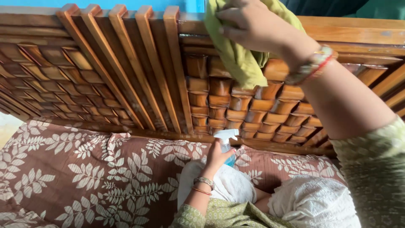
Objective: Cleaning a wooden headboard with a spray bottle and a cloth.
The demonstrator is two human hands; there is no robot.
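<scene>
My right hand [253,25] presses a yellow-green cloth [238,59] against the top rail of a carved wooden headboard [126,76]. The cloth hangs down over the woven-pattern panel. Lower down, my left hand [217,158] grips a spray bottle [225,141] with a white trigger head and blue liquid, held upright just above the bed. Bangles circle both wrists.
A brown bed cover with a white leaf pattern [84,177] lies below the headboard. White fabric [312,202] covers my lap at the lower right. A blue wall [126,3] shows above the headboard.
</scene>
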